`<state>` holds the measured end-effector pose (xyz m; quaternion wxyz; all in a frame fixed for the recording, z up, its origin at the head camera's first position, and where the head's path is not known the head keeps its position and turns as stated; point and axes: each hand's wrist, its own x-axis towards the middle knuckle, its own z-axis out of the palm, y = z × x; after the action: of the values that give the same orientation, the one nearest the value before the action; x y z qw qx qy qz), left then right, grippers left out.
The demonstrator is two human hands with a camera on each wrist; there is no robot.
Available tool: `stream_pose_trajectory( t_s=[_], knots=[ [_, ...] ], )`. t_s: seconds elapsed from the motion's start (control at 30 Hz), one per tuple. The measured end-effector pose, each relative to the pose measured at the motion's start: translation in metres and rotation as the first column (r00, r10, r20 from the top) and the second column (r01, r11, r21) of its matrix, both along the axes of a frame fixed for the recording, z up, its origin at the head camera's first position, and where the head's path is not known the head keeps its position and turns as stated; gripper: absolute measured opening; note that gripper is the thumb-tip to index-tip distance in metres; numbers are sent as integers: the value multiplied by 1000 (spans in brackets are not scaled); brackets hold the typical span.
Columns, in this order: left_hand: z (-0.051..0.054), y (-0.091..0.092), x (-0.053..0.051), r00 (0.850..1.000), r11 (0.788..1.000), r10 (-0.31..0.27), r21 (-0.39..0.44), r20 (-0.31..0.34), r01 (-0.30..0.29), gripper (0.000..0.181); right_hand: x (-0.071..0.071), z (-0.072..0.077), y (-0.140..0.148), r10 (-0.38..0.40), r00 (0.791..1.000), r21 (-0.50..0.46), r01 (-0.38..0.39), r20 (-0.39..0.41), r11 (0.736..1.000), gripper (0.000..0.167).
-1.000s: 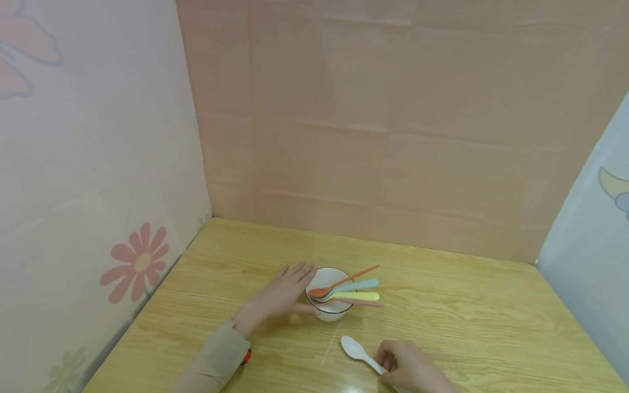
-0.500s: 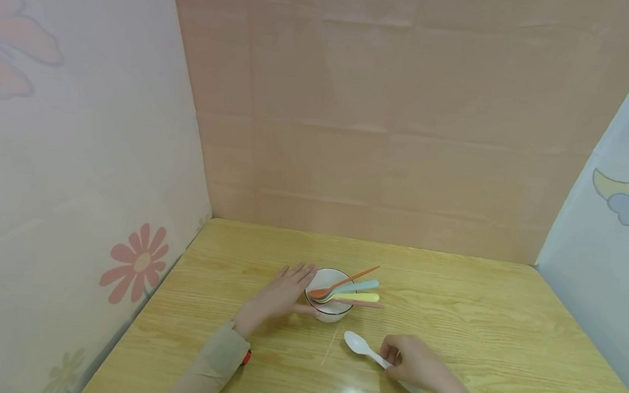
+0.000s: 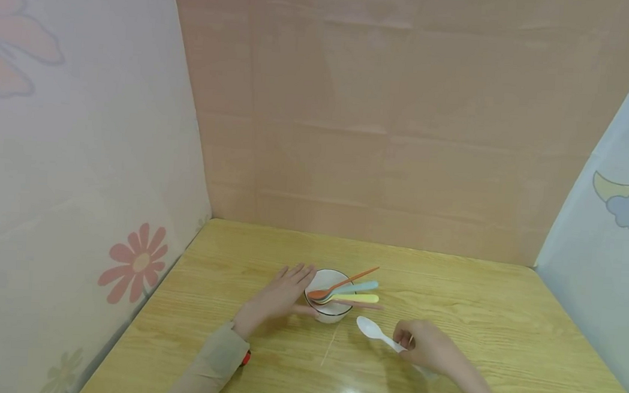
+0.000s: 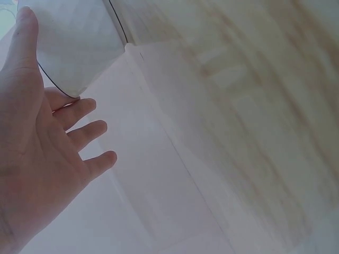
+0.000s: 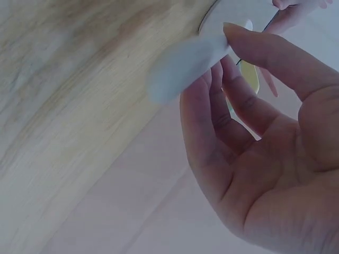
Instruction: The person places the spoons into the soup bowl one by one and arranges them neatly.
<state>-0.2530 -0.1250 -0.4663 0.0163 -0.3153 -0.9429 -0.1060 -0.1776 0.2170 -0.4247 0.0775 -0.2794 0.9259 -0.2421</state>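
A white bowl with a dark rim stands on the table and holds several spoons. An orange spoon, a light blue spoon, a yellow spoon and a pink handle lean out over its right side. My left hand touches the bowl's left side with fairly straight fingers, the thumb on the near side. In the left wrist view the bowl lies against the thumb and index finger. My right hand pinches a white spoon by its handle, its bowl end pointing left toward the bowl.
The wooden table meets a brown-pink backdrop at its far edge. A flower-printed wall covering borders the left, and a moon-printed one the right.
My right hand has raised the white spoon and moved it away from me and slightly right, nearer the bowl's level. The left hand and the bowl have stayed in place.
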Motion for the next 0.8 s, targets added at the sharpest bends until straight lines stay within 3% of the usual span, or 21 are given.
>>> stream_pose_trajectory(
  t_s=[0.8],
  knots=[
    [2, 1, 0, 1000, 1000, 1, -9, -12, -2, 100, -10, 34, 28, -94, 995, 83, 97, -40, 992, 17]
  ],
)
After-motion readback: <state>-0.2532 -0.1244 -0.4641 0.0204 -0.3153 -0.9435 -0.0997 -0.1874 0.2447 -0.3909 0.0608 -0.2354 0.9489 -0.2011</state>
